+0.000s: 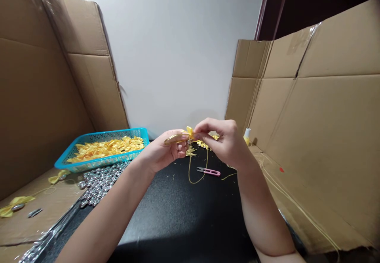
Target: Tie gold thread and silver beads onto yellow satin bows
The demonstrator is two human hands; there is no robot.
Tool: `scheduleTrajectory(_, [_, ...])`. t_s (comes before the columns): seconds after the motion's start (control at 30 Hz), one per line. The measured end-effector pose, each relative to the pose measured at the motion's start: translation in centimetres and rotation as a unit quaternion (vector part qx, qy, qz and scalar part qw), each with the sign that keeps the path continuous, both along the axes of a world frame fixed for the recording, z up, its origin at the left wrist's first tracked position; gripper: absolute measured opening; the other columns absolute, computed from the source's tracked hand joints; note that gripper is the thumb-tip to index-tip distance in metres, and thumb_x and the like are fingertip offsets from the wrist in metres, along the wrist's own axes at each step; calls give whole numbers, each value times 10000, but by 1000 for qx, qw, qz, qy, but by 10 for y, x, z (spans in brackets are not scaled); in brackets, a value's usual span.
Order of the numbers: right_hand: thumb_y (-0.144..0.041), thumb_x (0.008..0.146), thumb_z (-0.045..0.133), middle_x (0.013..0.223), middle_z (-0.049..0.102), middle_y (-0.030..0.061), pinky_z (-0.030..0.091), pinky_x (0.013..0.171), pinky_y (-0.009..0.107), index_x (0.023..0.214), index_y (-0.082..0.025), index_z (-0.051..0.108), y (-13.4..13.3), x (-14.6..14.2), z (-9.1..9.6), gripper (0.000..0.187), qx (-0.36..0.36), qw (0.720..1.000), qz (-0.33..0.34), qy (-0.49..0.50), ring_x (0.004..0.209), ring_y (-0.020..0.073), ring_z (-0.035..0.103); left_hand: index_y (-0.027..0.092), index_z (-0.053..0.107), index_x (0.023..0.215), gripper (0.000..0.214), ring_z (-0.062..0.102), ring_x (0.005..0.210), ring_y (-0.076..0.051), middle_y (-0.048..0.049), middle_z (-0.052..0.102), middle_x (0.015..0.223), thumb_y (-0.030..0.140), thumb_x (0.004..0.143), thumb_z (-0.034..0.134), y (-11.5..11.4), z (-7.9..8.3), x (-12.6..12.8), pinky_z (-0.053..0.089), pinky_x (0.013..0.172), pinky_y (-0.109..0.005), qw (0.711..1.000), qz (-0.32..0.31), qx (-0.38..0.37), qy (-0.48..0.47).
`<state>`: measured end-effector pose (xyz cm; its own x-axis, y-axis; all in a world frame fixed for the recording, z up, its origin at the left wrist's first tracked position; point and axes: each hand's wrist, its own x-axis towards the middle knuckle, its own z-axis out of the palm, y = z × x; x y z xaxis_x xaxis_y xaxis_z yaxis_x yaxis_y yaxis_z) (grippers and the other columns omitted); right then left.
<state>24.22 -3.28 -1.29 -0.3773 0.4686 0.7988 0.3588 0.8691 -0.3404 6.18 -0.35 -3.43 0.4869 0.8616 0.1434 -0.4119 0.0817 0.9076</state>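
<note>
My left hand is closed around a shiny gold oval piece and a small yellow ribbon bow at its fingertips. Thumb and forefinger of my right hand pinch together at the bow's right side, on a thin yellow cord. That cord hangs in a loop below both hands and rises again behind my right fingers. What exactly lies between the right fingertips is partly hidden. Under the hands, pink thread snips lie on the black tabletop.
A blue basket full of yellow bows stands at left, with many silver beads before it. Gold pieces lie behind my hands. Cardboard walls flank both sides. A white-topped spool and loose cord are at right.
</note>
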Motion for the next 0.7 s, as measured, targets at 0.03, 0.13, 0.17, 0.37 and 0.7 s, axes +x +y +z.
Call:
scheduleTrajectory(0.03, [-165, 863, 562, 723, 671, -23, 460, 649, 227, 786, -186, 635, 2, -1, 0, 108, -13, 1000, 5, 12, 675, 85, 600, 126, 625, 666, 226, 401, 452, -33, 50, 484, 536, 205, 569, 814, 0, 1, 0, 355, 411, -148, 1000, 3, -3, -4])
scheduleTrajectory(0.13, [-226, 840, 624, 750, 684, -15, 485, 706, 248, 801, -192, 646, 8, -2, -1, 57, -54, 997, 25, 54, 719, 102, 622, 130, 619, 637, 240, 409, 443, -27, 48, 515, 548, 201, 536, 824, -1, 4, 0, 358, 398, -145, 999, 28, -19, -17])
scheduleTrajectory(0.17, [-242, 830, 643, 753, 686, -12, 489, 719, 256, 804, -192, 649, 10, -2, -1, 57, -65, 995, 31, 65, 723, 106, 625, 132, 616, 627, 239, 411, 437, -25, 50, 519, 544, 199, 529, 823, -2, 6, 0, 360, 392, -143, 999, 37, -23, -22])
scheduleTrajectory(0.37, [-194, 829, 630, 726, 686, -12, 479, 697, 262, 767, -188, 655, 13, -1, -2, 67, -66, 995, 35, 67, 693, 102, 620, 141, 628, 599, 212, 433, 430, -26, 44, 537, 529, 199, 510, 811, -2, 7, 1, 367, 377, -132, 998, 48, -26, -21])
scheduleTrajectory(0.7, [-215, 831, 643, 746, 669, -19, 468, 745, 295, 772, -214, 654, 11, -11, -4, 61, 24, 996, -34, 85, 755, 127, 600, 151, 600, 573, 268, 400, 439, -19, 66, 463, 513, 238, 491, 840, -1, 4, 7, 358, 391, -125, 996, 81, -8, -31])
